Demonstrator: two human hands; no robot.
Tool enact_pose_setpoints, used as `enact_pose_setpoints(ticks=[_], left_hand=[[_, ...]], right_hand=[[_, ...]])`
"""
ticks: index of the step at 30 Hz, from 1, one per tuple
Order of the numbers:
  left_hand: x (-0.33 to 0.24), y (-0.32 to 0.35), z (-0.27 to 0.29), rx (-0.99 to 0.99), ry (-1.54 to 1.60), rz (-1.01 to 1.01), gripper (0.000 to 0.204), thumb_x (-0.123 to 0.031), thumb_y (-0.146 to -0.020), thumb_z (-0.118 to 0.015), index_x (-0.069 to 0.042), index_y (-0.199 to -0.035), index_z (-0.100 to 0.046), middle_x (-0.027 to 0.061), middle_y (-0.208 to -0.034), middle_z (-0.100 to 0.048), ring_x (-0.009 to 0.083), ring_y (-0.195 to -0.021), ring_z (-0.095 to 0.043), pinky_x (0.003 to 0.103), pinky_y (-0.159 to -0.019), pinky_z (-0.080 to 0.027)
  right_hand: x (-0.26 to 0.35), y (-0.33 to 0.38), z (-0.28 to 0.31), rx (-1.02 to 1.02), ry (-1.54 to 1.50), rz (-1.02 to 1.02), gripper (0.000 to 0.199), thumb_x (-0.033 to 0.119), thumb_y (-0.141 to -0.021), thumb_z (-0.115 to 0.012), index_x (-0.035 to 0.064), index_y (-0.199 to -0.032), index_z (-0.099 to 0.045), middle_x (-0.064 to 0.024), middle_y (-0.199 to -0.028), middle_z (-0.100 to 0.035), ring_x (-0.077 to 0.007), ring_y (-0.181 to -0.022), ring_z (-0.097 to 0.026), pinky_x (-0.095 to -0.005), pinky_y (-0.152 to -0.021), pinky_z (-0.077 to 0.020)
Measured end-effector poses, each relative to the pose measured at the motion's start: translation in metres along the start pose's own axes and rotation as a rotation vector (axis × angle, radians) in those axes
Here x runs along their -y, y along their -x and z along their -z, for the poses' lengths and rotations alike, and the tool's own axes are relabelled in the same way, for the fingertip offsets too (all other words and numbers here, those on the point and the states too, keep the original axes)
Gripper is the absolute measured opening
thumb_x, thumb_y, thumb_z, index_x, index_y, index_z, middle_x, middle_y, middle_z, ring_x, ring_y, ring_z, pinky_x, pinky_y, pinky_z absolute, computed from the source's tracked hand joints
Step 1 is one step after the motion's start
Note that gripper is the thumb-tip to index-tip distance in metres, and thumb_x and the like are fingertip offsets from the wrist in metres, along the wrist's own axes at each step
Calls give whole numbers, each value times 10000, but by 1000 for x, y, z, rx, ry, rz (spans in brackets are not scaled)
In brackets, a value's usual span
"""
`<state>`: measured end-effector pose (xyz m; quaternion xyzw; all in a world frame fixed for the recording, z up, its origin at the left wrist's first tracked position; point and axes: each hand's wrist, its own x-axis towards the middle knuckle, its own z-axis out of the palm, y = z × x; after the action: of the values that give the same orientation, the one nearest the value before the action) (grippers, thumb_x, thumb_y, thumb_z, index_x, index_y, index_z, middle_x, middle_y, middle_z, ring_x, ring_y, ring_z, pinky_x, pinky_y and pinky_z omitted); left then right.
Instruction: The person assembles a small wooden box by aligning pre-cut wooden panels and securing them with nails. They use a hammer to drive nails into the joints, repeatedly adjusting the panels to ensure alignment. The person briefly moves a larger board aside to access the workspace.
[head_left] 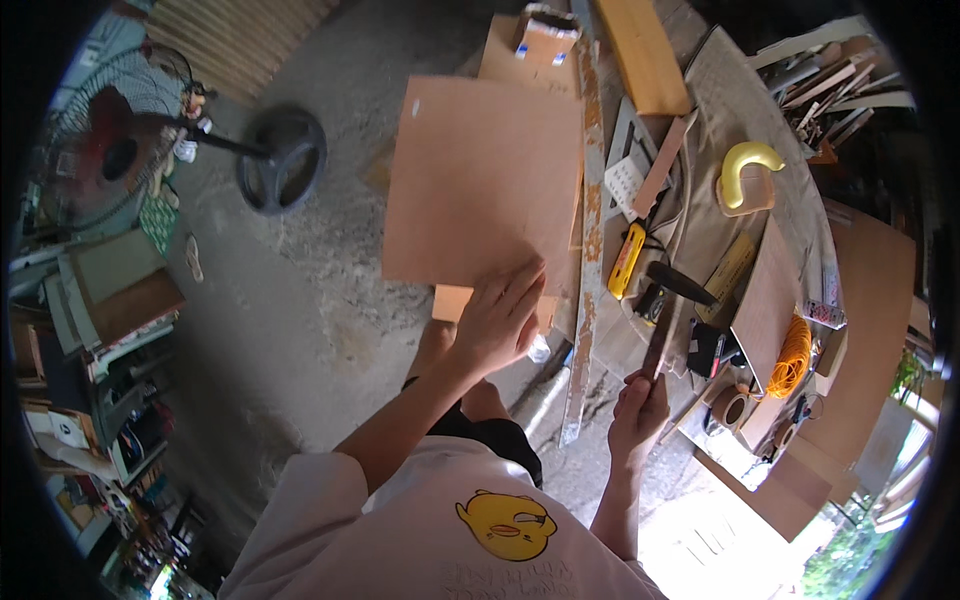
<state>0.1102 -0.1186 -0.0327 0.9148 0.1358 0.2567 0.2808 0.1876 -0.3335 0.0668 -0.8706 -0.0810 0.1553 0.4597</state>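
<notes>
A square brown wooden panel (485,180) lies in front of me. My left hand (500,315) rests on its near right corner, fingers stretched out and flat against the surface. To the right, my right hand (638,412) is closed around the wooden handle of a hammer (682,284). The hammer's dark head is raised over the cluttered bench, apart from the panel. Below the panel's near edge a strip of lighter wood (452,302) shows, partly covered by my left hand and arm.
On the bench lie a yellow utility tool (627,260), a yellow banana-shaped object (742,172), a coil of orange cord (791,358) and tape rolls (730,408). A worn straight bar (591,240) runs beside the panel. A fan (120,158) stands at the left, near stacked boards (120,290).
</notes>
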Motion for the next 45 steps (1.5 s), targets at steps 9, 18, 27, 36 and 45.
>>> enact_pose_setpoints(ticks=[9,18,27,36,45], left_hand=[[45,-102,105,8,144,93,219,-39,-905,-663,-31,-1121,-701,138,-1219,-686,331,-1142,-642,425,-993,-486],[223,-304,68,473,138,40,178,-123,-970,-665,-39,-1117,-716,106,-1002,-729,243,-953,-721,348,-801,-567],[265,-326,-20,702,106,-313,220,-163,-913,-705,-86,-1119,-712,60,-1047,-693,271,-948,-694,402,-820,-561],[257,-334,-32,748,25,-437,84,-128,-895,-652,-58,-940,-639,70,-985,-659,252,-970,-675,387,-821,-557],[244,-333,-32,680,84,-357,169,-171,-938,-654,-73,-1076,-650,60,-1063,-654,250,-1027,-658,379,-877,-555]], right_hand=[[8,-26,-43,-7,-197,-236,324,271,-1065,-562,36,-841,-576,34,-587,-481,-43,-515,-432,-264,-461,-327],[30,-113,-115,-90,-152,-254,279,280,-1046,-612,37,-912,-576,64,-623,-450,-34,-569,-376,-260,-497,-294],[46,-139,-147,-270,-211,-294,232,274,-1050,-614,67,-952,-571,93,-622,-437,21,-491,-326,-196,-423,-200],[56,-142,-145,-299,-241,-453,253,264,-1035,-626,39,-924,-597,40,-603,-511,-33,-504,-450,-224,-453,-326],[44,-129,-142,-273,-161,-405,252,237,-1038,-605,25,-901,-596,29,-598,-517,-51,-515,-449,-249,-472,-315]])
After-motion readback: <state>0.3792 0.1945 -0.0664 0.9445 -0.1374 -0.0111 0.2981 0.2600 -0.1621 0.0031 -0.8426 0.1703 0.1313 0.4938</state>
